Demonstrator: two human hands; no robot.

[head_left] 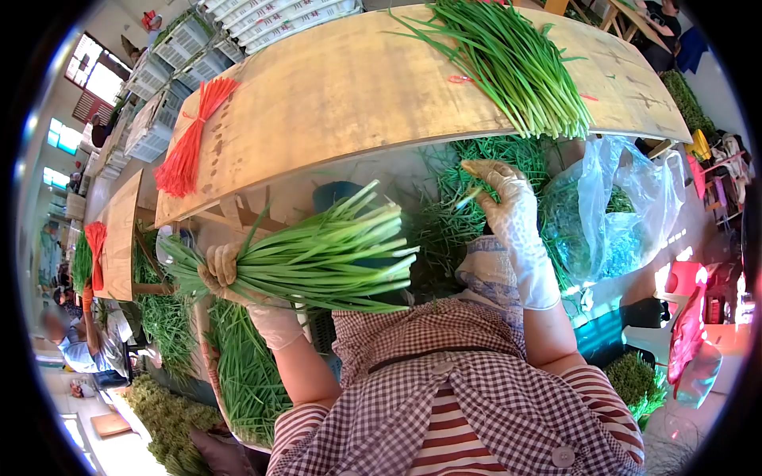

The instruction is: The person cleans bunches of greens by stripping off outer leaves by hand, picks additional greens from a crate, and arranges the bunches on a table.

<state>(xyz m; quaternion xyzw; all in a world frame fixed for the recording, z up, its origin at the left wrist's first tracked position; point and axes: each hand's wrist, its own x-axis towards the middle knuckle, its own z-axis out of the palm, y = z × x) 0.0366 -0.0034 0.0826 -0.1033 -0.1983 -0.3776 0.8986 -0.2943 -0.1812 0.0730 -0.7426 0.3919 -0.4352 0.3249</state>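
Note:
My left hand (pixel 222 266), in a soiled glove, is closed around a thick bunch of garlic chives (pixel 333 258). The pale cut ends fan out to the right in front of my apron, and the leaf tips trail to the left. My right hand (pixel 508 198), also gloved, is raised to the right of the bunch with thumb and fingers apart. A small pale stem bit (pixel 468 198) shows by its thumb tip; whether it touches the glove I cannot tell. Another pile of garlic chives (pixel 516 71) lies on the wooden table (pixel 341 95) ahead.
Red ties (pixel 197 135) lie on the table's left part. Loose green trimmings (pixel 452 206) heap below the table edge. A clear plastic bag (pixel 619 214) stands at right. Chives fill a container (pixel 246 373) at lower left. A co-worker (pixel 79 341) sits far left; crates (pixel 159 119) are stacked behind.

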